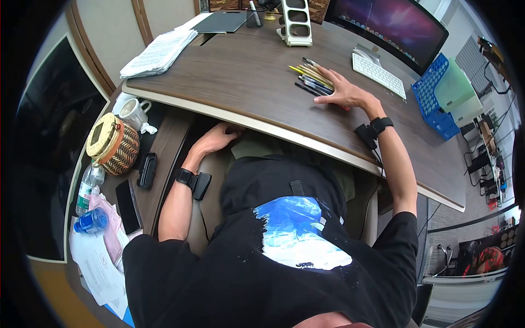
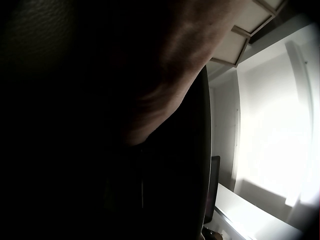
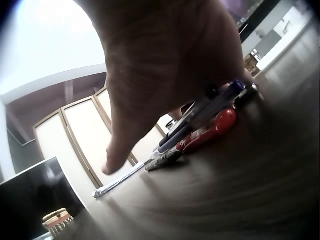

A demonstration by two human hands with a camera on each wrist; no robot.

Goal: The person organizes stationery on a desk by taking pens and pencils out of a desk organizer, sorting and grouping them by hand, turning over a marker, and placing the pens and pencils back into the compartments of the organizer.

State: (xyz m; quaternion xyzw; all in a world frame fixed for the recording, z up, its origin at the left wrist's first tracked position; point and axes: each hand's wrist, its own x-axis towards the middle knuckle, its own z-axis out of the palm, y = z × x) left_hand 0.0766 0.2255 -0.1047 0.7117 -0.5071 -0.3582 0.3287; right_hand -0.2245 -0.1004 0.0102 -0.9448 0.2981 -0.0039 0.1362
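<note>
On the desk lies a loose bunch of pens and pencils (image 1: 310,74), yellow, blue and black among them. My right hand (image 1: 345,92) is spread over their near end, fingers straight and thumb out to the side. From the right wrist, the right hand (image 3: 160,85) arches above the pens (image 3: 187,120), and a red glossy item (image 3: 220,125) lies beneath the palm. My left hand (image 1: 217,139) is low at the desk's front edge, its fingertips hidden under it. The left wrist view is mostly dark, showing only the left forearm or hand side (image 2: 175,85).
Behind the pens stand a white keyboard (image 1: 378,71), a monitor (image 1: 388,33) and a white stand (image 1: 297,24). Papers (image 1: 158,53) lie at the back left. On the left side surface are a mug (image 1: 133,113), a woven basket (image 1: 114,145), a phone (image 1: 128,206) and bottles. A blue rack (image 1: 435,90) stands right.
</note>
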